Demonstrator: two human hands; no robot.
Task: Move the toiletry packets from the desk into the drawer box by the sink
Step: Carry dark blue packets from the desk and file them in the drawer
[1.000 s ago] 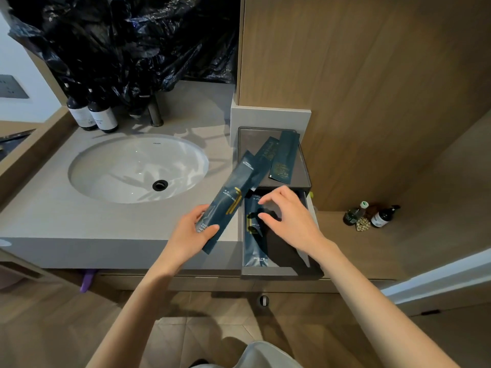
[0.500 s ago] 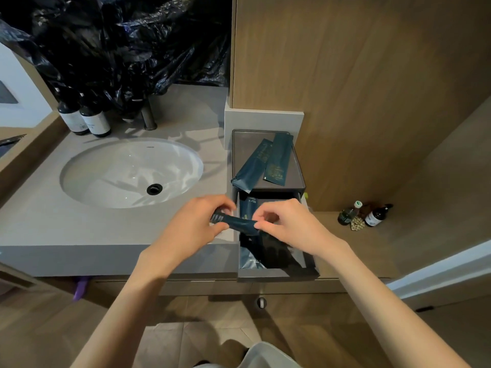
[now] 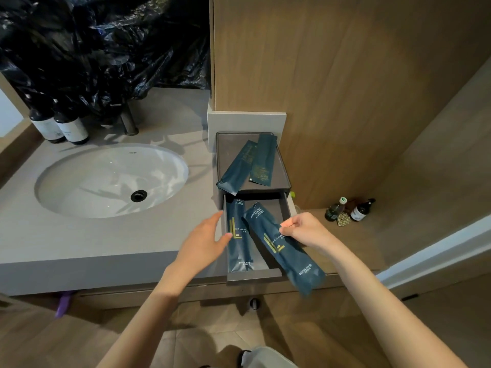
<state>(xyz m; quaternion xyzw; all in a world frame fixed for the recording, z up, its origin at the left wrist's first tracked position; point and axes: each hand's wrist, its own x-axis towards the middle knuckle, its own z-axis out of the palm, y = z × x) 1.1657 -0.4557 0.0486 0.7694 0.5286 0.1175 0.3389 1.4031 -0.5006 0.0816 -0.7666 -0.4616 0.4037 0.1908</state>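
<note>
A dark grey drawer box (image 3: 281, 158) stands right of the sink with its drawer (image 3: 252, 274) pulled out. Two dark blue toiletry packets (image 3: 261, 163) lie on the box top. Another packet (image 3: 239, 240) lies flat along the drawer's left side. My right hand (image 3: 305, 231) pinches the edge of a long blue packet (image 3: 281, 248) that slants over the drawer, its lower end past the front rim. My left hand (image 3: 204, 243) is open at the drawer's left wall, fingertips touching the flat packet.
A white oval sink (image 3: 111, 179) is set in the grey counter (image 3: 79, 243). Two dark bottles (image 3: 59, 126) and a faucet (image 3: 128, 120) stand behind it under black plastic sheeting. Small bottles (image 3: 350, 211) sit on a wooden ledge at right. A wood panel rises behind the box.
Earlier my left hand held a packet and both hands gripped it over the drawer. Now my left hand has let go and my right hand alone holds it slanted across the drawer.
</note>
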